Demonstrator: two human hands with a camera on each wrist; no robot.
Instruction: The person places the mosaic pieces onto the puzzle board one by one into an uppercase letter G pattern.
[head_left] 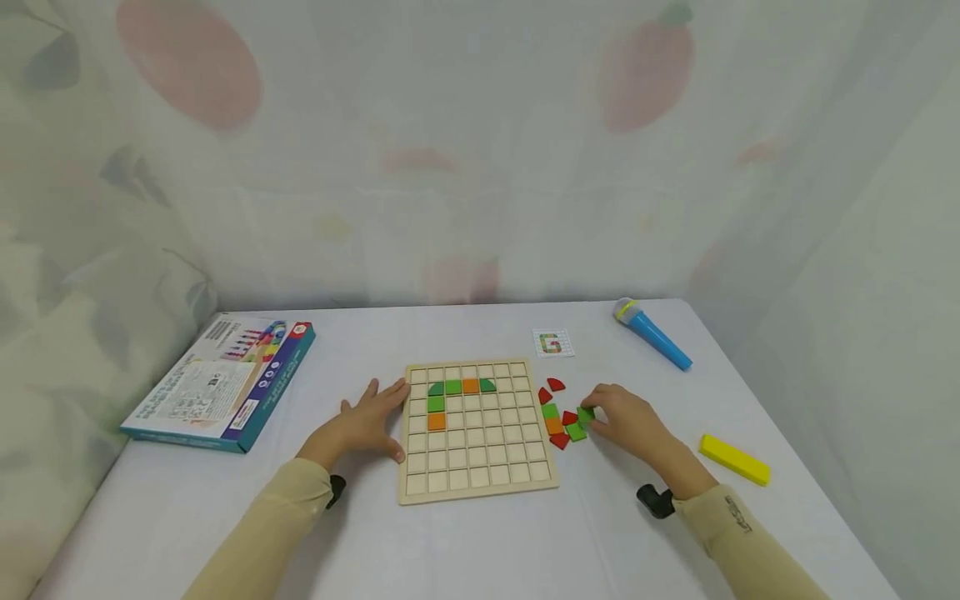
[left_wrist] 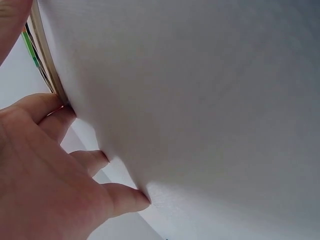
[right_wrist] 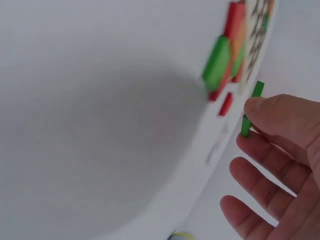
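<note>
A wooden grid board (head_left: 480, 496) lies on the white table. Along its upper part, green and orange tiles form a row, with a green square (head_left: 436, 404) and an orange square (head_left: 437, 422) running down from the row's left end. My left hand (head_left: 363, 423) spreads its fingers against the board's left edge, fingertips down on the tablecloth in the left wrist view. Right of the board, my right hand (head_left: 626, 421) pinches a green square tile (right_wrist: 257, 89) between thumb and index finger. Beside it lie loose red quarter-round pieces (head_left: 556, 384), green squares (head_left: 576, 432) and an orange square (head_left: 553, 426).
A small pattern card (head_left: 553, 342) with a coloured G-like shape lies behind the board. To the right are a blue toy microphone (head_left: 656, 336) and a yellow bar (head_left: 734, 459). A flat game box (head_left: 221, 379) occupies the left side. Fabric hangs behind the table.
</note>
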